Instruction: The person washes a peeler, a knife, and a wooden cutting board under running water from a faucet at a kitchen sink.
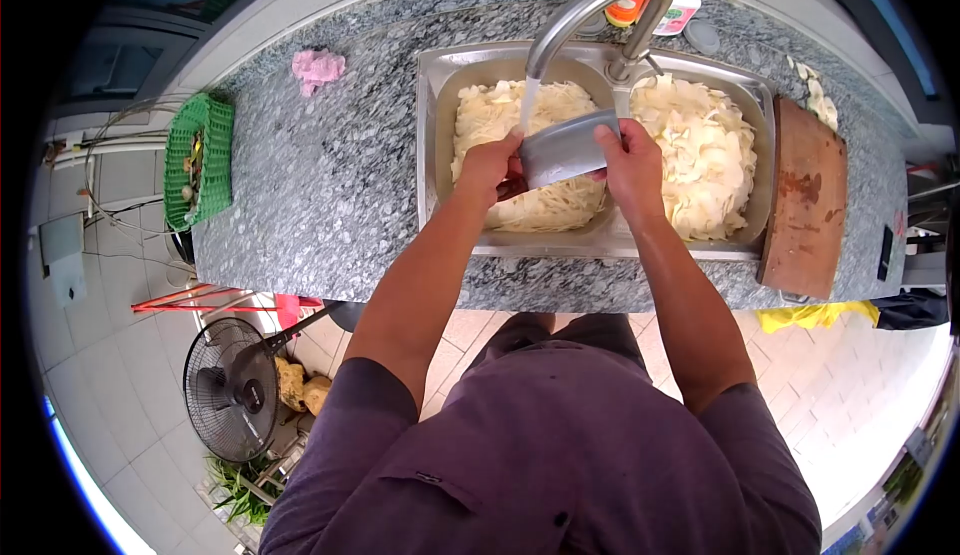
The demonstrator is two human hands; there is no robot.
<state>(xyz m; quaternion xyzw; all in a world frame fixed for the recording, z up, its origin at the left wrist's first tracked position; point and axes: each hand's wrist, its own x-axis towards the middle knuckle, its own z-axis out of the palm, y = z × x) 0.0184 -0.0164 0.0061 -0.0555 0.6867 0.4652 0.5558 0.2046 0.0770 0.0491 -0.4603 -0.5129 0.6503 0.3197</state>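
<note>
Both hands are over the left basin of a steel double sink (pixel 428 135). My left hand (pixel 488 168) grips the left end of a flat grey metal piece, which looks like a cleaver blade (pixel 568 149). My right hand (pixel 632 165) pinches its right end, thumb on top. Water runs from the curved faucet (pixel 590 15) just behind the blade. Pale thin slices (pixel 545 213) fill much of the left basin, partly hidden by my hands and the blade. More pale slices (pixel 700 155) are heaped in the right basin.
A wooden board (pixel 805 200) lies at the sink's right edge. Bottles (pixel 680 7) stand behind the faucet. On the granite counter (pixel 330 175) are a pink cloth (pixel 317 69) and, far left, a green basket (pixel 215 160). A fan (pixel 232 389) stands below left.
</note>
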